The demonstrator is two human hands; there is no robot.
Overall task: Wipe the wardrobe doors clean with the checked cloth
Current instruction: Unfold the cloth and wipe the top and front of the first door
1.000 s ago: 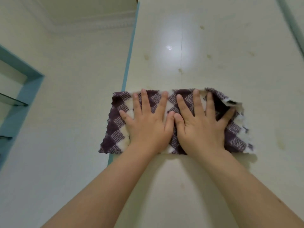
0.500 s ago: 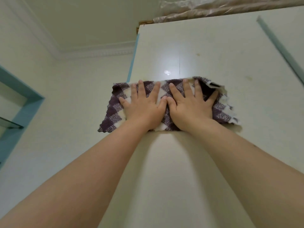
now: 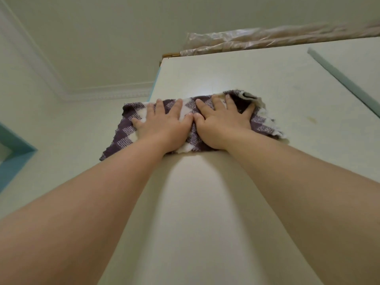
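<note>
Over the last second the checked cloth [image 3: 123, 135] has travelled up the wardrobe door [image 3: 207, 212] under both hands. It now lies on the upper part of the panel, a short way below the top edge, which was out of view at the start of that second. The left hand [image 3: 164, 125] and the right hand [image 3: 223, 125] rest flat on it side by side, thumbs touching. The fingers [image 3: 159, 105] are straight and spread – they press the cloth to the door and grip nothing. The left end of the cloth overhangs the teal left edge of the door, in front of the wall. Its upper right corner is folded over on itself. The arms are now nearly at full stretch, and a plastic-wrapped bundle [image 3: 267, 39] on top of the wardrobe has come into view. Judgement: this upward stroke is close to its limit, and the strip beneath the hands has been covered. The surface beside it has not. A brownish mark [image 3: 312, 119] to the right of the cloth lies outside the swept strip – it would need a separate pass. A teal strip [image 3: 345, 79] runs across the far right of the panel; that area is also untouched by the cloth. No brand, label or legible writing appears on the cloth, the door or the bundle.
</note>
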